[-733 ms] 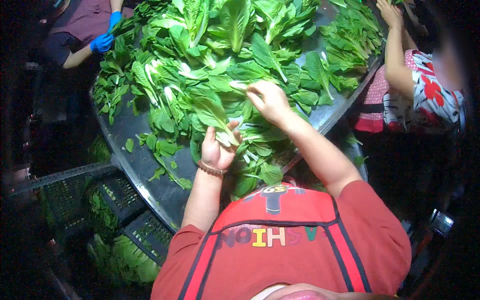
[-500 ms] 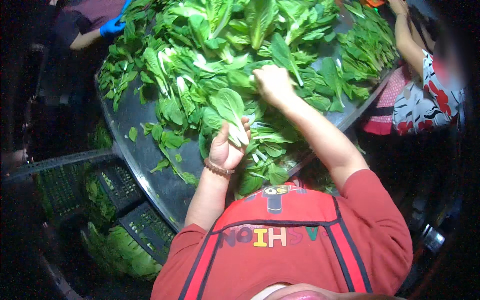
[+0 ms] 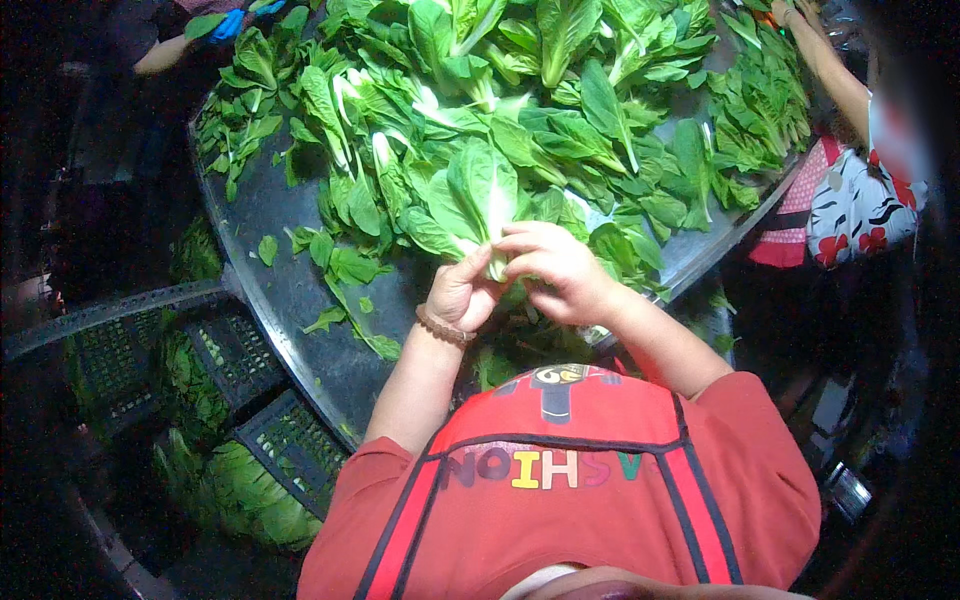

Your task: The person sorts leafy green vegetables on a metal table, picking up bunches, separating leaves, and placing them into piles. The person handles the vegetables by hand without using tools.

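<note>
In front of my chest, my left hand (image 3: 460,295) is closed around the pale stem end of a leafy green (image 3: 485,185), its broad leaves pointing away from me. A beaded bracelet circles that wrist. Beside it, my right hand (image 3: 562,272) has its fingers curled and pinching the same stem from the right. The palms and thumb tips are partly hidden. Just beyond both hands spreads a large heap of loose leafy greens (image 3: 560,145) with white stems, lying on a dark metal-edged table (image 3: 300,345).
Black slatted crates (image 3: 290,440) stand at the lower left, with cabbage-like greens (image 3: 255,495) beside them. At the far left a co-worker's blue-gloved hand (image 3: 228,27) reaches to the heap. Another co-worker's bare arm (image 3: 825,65) extends over the table at the right.
My right hand has drawn back from the heap to the stem in my left hand. The held leafy green has shifted slightly right. The co-worker's blue glove has moved farther away.
</note>
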The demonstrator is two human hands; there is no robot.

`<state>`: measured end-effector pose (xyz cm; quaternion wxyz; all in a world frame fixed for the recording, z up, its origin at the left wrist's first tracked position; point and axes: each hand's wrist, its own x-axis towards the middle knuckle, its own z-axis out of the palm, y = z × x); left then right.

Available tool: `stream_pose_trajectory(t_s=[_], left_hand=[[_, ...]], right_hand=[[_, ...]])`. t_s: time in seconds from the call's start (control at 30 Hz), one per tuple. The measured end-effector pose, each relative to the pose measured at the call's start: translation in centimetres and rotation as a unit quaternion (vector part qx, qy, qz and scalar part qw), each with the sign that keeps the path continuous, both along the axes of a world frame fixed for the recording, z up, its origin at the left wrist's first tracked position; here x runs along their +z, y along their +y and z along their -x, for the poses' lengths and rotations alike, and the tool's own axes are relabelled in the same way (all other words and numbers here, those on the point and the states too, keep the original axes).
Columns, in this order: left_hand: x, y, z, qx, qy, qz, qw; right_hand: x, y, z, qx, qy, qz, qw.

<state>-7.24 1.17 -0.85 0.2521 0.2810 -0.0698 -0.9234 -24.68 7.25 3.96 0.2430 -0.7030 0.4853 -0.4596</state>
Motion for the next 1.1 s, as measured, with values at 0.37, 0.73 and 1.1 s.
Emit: stream_pose_trajectory(t_s=[0.37,0.73,1.1], left_hand=[[1.2,0.3,1.2,0.067,0.019,-0.018,0.997],[0.1,1.4,1.9,0.017,-0.070,0.071,0.995],[1.8,-2.4,-3.8,0.194,0.005,0.057,0.979]], right_hand=[[-7.6,-3.4,3.4,-0.321,0.154,-0.200,0.913],[-3.8,1.5,-1.6,-0.113,-0.369,-0.309,0.869],[-5.2,-0.7,3.6,-0.132,0.148,-0.254,0.947]])
